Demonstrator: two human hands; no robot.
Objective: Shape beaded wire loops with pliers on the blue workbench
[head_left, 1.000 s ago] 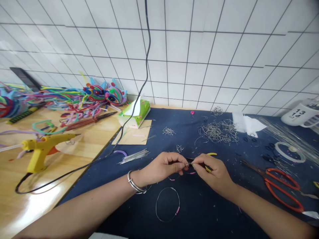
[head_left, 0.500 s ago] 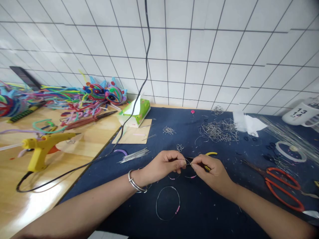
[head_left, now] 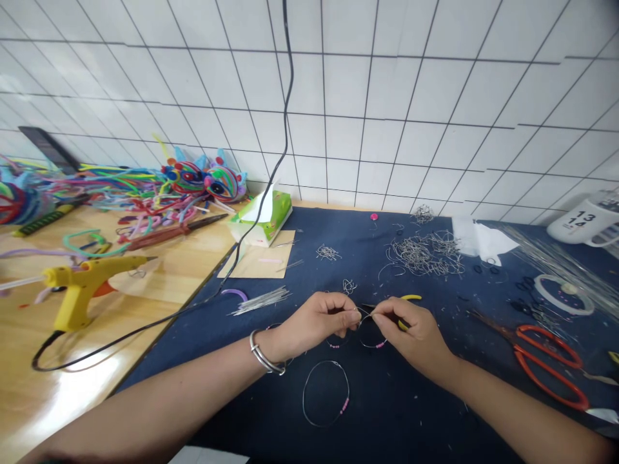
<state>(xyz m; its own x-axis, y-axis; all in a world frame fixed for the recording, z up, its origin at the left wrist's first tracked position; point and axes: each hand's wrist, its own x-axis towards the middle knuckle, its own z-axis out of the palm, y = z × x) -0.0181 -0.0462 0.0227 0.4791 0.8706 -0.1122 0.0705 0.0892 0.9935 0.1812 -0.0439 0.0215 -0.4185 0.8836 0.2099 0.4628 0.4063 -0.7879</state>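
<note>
Near the middle of the dark blue cloth (head_left: 387, 412), my left hand (head_left: 324, 322) is closed, thumb against fingers, on a thin wire loop. My right hand (head_left: 406, 328) pinches the same loop a short way to the right. Pink beads (head_left: 380, 345) show on the wire hanging below the gap between my hands. A finished-looking wire ring (head_left: 304, 394) with pink beads lies nearer me. Pliers with yellow handles (head_left: 411, 298) lie partly hidden behind my right hand. Another beaded wire (head_left: 333, 347) shows beneath my left hand.
Orange-handled scissors (head_left: 551, 367) and a white mug (head_left: 583, 222) are at right. Behind the hands lie tangled wires (head_left: 425, 253) and a tissue box (head_left: 264, 222). A yellow glue gun (head_left: 80, 290) sits left; its black cable (head_left: 145, 334) crosses the cloth's edge.
The gap between my hands has widened slightly as my right fingers shifted right. The pink beads on the hanging wire have moved a little to the right.
</note>
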